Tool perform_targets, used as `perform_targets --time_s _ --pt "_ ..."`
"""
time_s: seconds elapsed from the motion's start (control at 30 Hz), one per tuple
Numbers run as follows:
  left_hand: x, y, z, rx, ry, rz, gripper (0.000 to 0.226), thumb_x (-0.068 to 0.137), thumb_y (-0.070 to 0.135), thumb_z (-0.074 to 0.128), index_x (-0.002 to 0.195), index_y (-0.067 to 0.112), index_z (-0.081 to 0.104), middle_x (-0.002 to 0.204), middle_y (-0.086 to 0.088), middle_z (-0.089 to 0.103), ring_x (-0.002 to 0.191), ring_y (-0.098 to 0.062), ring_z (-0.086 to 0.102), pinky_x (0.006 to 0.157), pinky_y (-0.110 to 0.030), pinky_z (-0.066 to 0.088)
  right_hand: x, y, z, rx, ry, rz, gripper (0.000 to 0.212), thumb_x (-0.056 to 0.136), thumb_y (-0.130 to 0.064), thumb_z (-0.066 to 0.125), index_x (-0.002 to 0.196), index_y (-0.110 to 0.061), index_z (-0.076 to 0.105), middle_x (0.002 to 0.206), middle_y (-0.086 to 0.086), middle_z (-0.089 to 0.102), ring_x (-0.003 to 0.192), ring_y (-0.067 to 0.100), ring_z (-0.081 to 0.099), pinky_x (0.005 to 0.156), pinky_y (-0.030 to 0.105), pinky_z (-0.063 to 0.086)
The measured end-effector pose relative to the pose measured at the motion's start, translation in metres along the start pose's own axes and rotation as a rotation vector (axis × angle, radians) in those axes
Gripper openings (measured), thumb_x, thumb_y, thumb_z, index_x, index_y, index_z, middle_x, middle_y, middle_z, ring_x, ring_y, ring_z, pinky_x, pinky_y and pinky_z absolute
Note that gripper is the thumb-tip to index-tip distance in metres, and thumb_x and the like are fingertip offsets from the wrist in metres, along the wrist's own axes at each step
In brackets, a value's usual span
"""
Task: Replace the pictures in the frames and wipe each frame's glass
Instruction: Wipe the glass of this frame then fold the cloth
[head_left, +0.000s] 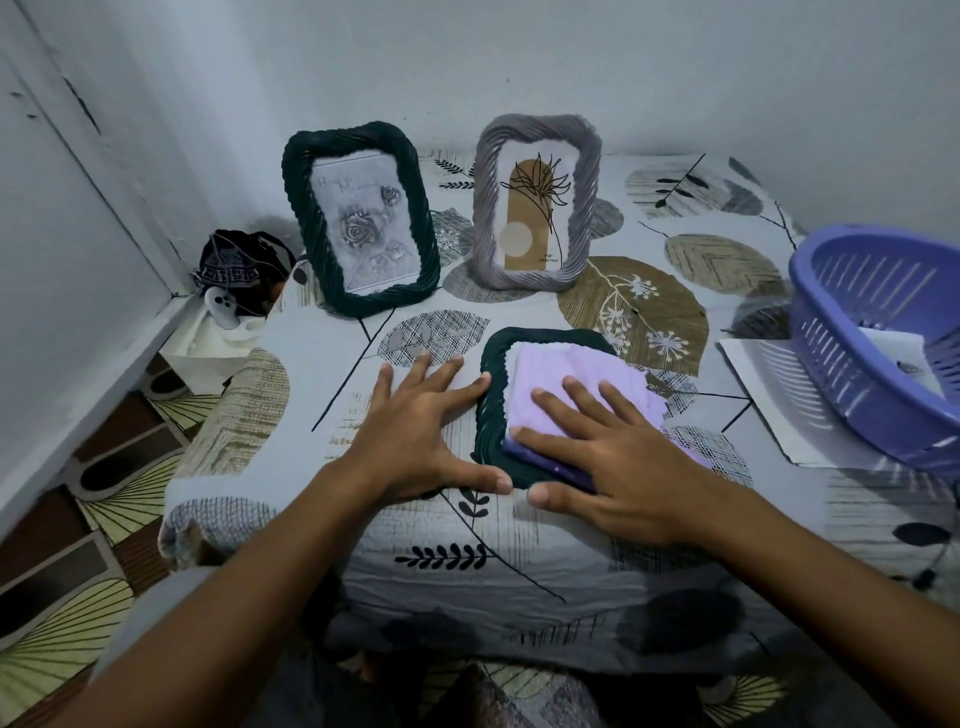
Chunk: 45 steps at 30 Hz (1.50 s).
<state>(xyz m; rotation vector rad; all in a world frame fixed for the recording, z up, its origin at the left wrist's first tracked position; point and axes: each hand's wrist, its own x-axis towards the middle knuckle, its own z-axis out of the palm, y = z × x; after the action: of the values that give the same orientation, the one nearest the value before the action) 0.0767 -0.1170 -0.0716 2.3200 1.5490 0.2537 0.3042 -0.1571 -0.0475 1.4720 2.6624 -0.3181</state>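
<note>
Leaf-print sheet covers the bed (597, 551); on it a dark frame (491, 415) lies flat. My right hand (618, 467), fingers straight, presses a lilac cloth (550, 384) onto it; my left hand (415, 431), fingers spread, steadies its edge.

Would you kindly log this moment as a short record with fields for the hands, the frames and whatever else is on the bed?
left hand: flat on the bedsheet, fingertips against the flat frame's left edge
right hand: flat, pressing the purple cloth
flat frame: dark green, lying down, glass covered by the cloth
rose frame: dark green, upright
grey frame: upright, plant drawing
basket: purple, right side, on a sheet of paper
</note>
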Motion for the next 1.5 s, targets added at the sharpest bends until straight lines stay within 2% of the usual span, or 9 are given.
perform_targets --time_s 0.2,0.37,0.53,0.7,0.83,1.0,1.1,1.33,1.5 --pt "0.001 0.0 0.002 0.026 0.012 0.009 0.118 0.046 0.096 0.045 0.148 0.043 0.02 0.161 0.008 0.006 0.148 -0.014 -0.008 0.117 -0.049 -0.011 0.009 -0.009 0.0 -0.003 0.038 0.044 0.093 0.07 -0.082 -0.009 0.15 -0.039 0.014 0.161 0.001 -0.002 0.147 0.024 -0.012 0.118 0.047 -0.007" --pt "0.001 -0.001 0.001 0.022 0.008 0.01 0.126 0.037 0.102 0.034 0.148 0.043 0.019 0.161 0.009 0.006 0.147 -0.014 -0.009 0.117 -0.051 -0.009 -0.004 -0.003 0.001 0.101 0.05 -0.048 0.089 0.074 -0.084 -0.001 0.145 -0.041 0.032 0.16 -0.003 0.009 0.148 0.019 -0.006 0.119 0.04 -0.004" --pt "0.0 0.0 0.001 0.028 0.002 0.013 0.127 0.038 0.102 0.033 0.148 0.043 0.019 0.161 0.008 0.005 0.147 -0.014 -0.01 0.117 -0.051 -0.01 0.001 -0.003 0.002 0.008 0.038 -0.049 0.086 0.075 -0.081 -0.006 0.147 -0.043 0.021 0.161 -0.003 0.002 0.148 0.021 -0.009 0.119 0.042 -0.005" --pt "0.001 -0.001 0.002 0.023 0.007 0.011 0.126 0.038 0.102 0.036 0.148 0.043 0.019 0.161 0.009 0.005 0.147 -0.013 -0.01 0.117 -0.05 -0.011 -0.001 0.005 -0.003 0.155 0.023 -0.085 0.076 0.08 -0.076 0.006 0.143 -0.043 0.035 0.16 -0.009 0.007 0.147 0.012 -0.01 0.118 0.036 -0.008" --pt "0.0 0.0 0.001 0.034 0.004 0.012 0.129 0.036 0.104 0.029 0.148 0.042 0.018 0.161 0.009 0.004 0.147 -0.013 -0.01 0.117 -0.05 -0.011 0.003 0.002 0.0 0.088 0.021 -0.077 0.078 0.079 -0.076 0.001 0.144 -0.045 0.028 0.16 -0.008 0.004 0.147 0.014 -0.012 0.118 0.04 -0.007" --pt "0.0 0.001 0.0 0.035 0.005 0.011 0.131 0.034 0.104 0.028 0.148 0.042 0.019 0.161 0.009 0.005 0.147 -0.013 -0.01 0.117 -0.05 -0.011 0.004 0.004 -0.005 0.227 0.02 -0.081 0.079 0.077 -0.078 0.003 0.139 -0.045 0.041 0.159 -0.008 0.012 0.147 0.014 -0.006 0.118 0.039 -0.005" --pt "-0.001 0.0 0.0 0.015 0.006 0.009 0.13 0.034 0.104 0.03 0.148 0.043 0.019 0.161 0.009 0.006 0.147 -0.012 -0.01 0.117 -0.048 -0.013 0.005 0.001 -0.005 0.164 0.001 -0.086 0.077 0.078 -0.077 0.003 0.141 -0.047 0.034 0.16 -0.01 0.006 0.147 0.013 -0.011 0.118 0.039 -0.009" --pt "0.0 0.0 0.001 0.016 0.011 0.009 0.13 0.033 0.104 0.029 0.148 0.044 0.018 0.161 0.009 0.006 0.147 -0.013 -0.009 0.117 -0.05 -0.01 0.008 0.001 -0.003 0.193 0.013 -0.083 0.081 0.075 -0.08 0.0 0.14 -0.047 0.037 0.159 -0.01 0.007 0.147 0.012 -0.009 0.118 0.04 -0.009" --pt "-0.001 0.0 0.0 0.021 0.005 0.008 0.127 0.036 0.103 0.033 0.148 0.044 0.017 0.161 0.01 0.005 0.147 -0.011 -0.01 0.117 -0.05 -0.011 0.001 0.009 -0.007 0.249 0.042 -0.122 0.074 0.081 -0.076 0.01 0.133 -0.043 0.05 0.157 -0.01 0.02 0.147 0.009 0.0 0.119 0.035 -0.001"
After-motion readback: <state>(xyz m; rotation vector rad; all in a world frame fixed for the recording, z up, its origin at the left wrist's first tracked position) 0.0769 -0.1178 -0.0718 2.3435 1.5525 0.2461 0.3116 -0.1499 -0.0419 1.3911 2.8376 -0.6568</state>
